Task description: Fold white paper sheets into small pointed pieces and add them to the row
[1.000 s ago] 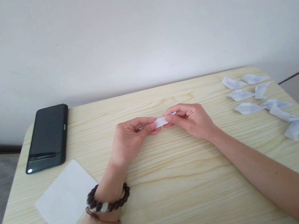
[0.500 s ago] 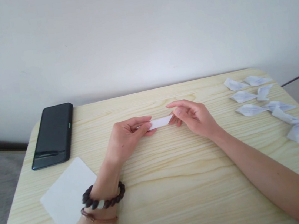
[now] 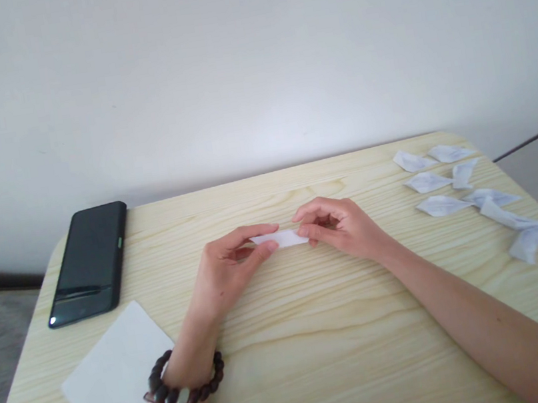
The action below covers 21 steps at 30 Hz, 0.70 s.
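A narrow folded strip of white paper (image 3: pixel 285 238) is held between my two hands above the middle of the table. My left hand (image 3: pixel 232 264) grips its left end, thumb in front and fingers behind. At the right end, my right hand (image 3: pixel 341 228) pinches the strip between thumb and fingers; some fingertips are hidden behind the paper. A flat square sheet of white paper (image 3: pixel 114 379) lies beside my left forearm, partly covered by it.
Several folded white paper pieces (image 3: pixel 444 205) lie in rows along the right side of the wood-grain table (image 3: pixel 314 370). At the left back rests a black smartphone (image 3: pixel 89 262). A pale wall (image 3: pixel 249 70) stands behind the table's far edge.
My right hand has closed onto the right end of the paper strip, which it was beside with fingers apart. My left thumb has shifted along the strip. The view has tilted slightly.
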Available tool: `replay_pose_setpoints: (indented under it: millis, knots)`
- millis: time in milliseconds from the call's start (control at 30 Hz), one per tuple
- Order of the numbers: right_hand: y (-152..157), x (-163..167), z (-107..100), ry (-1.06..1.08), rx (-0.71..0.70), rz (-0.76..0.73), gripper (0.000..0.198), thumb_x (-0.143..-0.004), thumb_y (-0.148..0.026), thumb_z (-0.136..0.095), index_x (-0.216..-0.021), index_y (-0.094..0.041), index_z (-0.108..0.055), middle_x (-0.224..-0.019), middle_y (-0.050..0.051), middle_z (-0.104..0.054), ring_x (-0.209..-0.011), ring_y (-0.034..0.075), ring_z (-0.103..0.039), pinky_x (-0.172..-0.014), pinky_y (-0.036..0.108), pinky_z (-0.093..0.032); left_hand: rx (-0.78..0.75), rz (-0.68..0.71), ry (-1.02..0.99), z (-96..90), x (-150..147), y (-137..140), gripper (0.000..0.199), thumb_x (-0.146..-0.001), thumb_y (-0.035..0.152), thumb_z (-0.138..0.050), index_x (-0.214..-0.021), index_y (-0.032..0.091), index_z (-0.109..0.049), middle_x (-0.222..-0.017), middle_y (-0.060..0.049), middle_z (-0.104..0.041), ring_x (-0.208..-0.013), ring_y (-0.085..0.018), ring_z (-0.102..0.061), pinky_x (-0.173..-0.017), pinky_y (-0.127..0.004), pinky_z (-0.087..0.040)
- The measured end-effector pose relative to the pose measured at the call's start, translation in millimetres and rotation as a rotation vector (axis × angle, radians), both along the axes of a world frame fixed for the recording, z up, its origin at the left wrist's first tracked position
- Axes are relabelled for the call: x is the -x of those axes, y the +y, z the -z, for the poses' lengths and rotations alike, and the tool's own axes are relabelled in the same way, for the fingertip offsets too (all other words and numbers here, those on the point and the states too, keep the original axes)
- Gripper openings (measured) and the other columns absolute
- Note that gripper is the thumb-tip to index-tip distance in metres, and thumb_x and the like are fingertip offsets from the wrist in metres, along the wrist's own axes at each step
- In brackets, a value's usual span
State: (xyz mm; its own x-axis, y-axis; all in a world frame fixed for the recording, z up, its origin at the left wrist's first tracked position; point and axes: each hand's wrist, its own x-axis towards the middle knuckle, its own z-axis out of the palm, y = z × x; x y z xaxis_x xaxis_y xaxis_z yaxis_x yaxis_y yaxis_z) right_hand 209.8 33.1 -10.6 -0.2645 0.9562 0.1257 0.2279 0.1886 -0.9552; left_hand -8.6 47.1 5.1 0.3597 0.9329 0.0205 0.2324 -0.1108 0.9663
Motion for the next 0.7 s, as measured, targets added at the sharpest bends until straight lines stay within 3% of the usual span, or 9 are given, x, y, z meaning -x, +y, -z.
replay_pose_setpoints:
  millis: [67,133,200,300,400,467,533,700]
  knots:
    - [0.6,-1.1,-1.3,0.032,0.057,-0.019,0.018,-0.083,-0.035,-0.067,-0.089,-0.019,-0.065,-0.069,-0.002,-0.065,-0.054,0.008,-0.059,-0.051,0.019,-0.045,-0.164,0.093,0.007,0.4,-2.2,-0.7,0.024,-0.073,0.033,-0.077,-0.095,0.023,-0.075,-0.105,-0.007,-0.073,-0.094,-0.020,-0.067,-0.074,-0.025,-0.055]
    - [0.2,-1.6,-2.9,0.017,0.064,-0.042,0.020,-0.086,-0.038,-0.062,-0.086,-0.018,-0.064,-0.070,-0.001,-0.064,-0.055,0.008,-0.057,-0.050,0.019,-0.043,-0.291,0.143,0.033,1.8,-4.1,-0.7,0.018,-0.075,0.029,-0.076,-0.092,0.023,-0.075,-0.099,-0.007,-0.073,-0.090,-0.018,-0.067,-0.072,-0.024,-0.054]
    - [-1.3,-1.1,-3.9,-0.037,-0.009,-0.073,0.025,-0.090,-0.041,-0.055,-0.088,-0.017,-0.064,-0.072,0.001,-0.064,-0.058,0.009,-0.056,-0.051,0.020,-0.042,-0.358,0.127,0.067,3.5,-5.1,-0.4,0.013,-0.081,0.026,-0.069,-0.092,0.022,-0.076,-0.089,-0.006,-0.073,-0.080,-0.016,-0.067,-0.068,-0.024,-0.053]
    - [-4.4,1.4,-2.7,-0.172,-0.229,-0.131,0.026,-0.089,-0.042,-0.056,-0.092,-0.017,-0.063,-0.076,0.002,-0.065,-0.060,0.009,-0.053,-0.053,0.021,-0.039,-0.419,0.095,0.095,4.6,-4.9,-0.2,0.014,-0.085,0.025,-0.065,-0.093,0.021,-0.076,-0.083,-0.006,-0.072,-0.075,-0.016,-0.065,-0.064,-0.024,-0.050]
    - [-6.1,3.9,1.1,-0.300,-0.395,-0.108,0.017,-0.091,-0.033,-0.055,-0.087,-0.018,-0.061,-0.070,-0.001,-0.061,-0.057,0.009,-0.048,-0.055,0.021,-0.035,-0.441,0.142,0.137,2.4,-4.2,-1.4,0.015,-0.087,0.026,-0.061,-0.092,0.020,-0.074,-0.086,-0.006,-0.072,-0.077,-0.016,-0.065,-0.066,-0.024,-0.050]
    - [-6.2,4.7,3.0,-0.331,-0.426,-0.118,0.016,-0.094,-0.029,-0.051,-0.086,-0.018,-0.061,-0.066,-0.002,-0.057,-0.056,0.008,-0.046,-0.054,0.021,-0.033,-0.416,0.199,0.194,-0.6,-4.1,-3.1,0.018,-0.090,0.026,-0.056,-0.093,0.019,-0.072,-0.084,-0.006,-0.072,-0.076,-0.016,-0.064,-0.068,-0.025,-0.049]
    - [-5.7,4.9,2.9,-0.337,-0.414,-0.163,0.019,-0.094,-0.028,-0.051,-0.081,-0.018,-0.060,-0.062,-0.003,-0.053,-0.055,0.009,-0.044,-0.054,0.022,-0.032,-0.376,0.250,0.250,-3.3,-4.4,-5.1,0.021,-0.091,0.026,-0.051,-0.090,0.018,-0.070,-0.078,-0.004,-0.070,-0.070,-0.014,-0.061,-0.066,-0.024,-0.047]
    - [-4.3,4.8,-3.1,-0.367,-0.327,-0.255,0.032,-0.095,-0.031,-0.047,-0.067,-0.018,-0.053,-0.054,-0.005,-0.041,-0.054,0.009,-0.040,-0.056,0.023,-0.030,-0.288,0.328,0.293,-5.3,-7.9,-8.4,0.038,-0.095,0.030,-0.043,-0.061,0.018,-0.055,-0.051,0.004,-0.050,-0.048,-0.008,-0.045,-0.053,-0.020,-0.037]
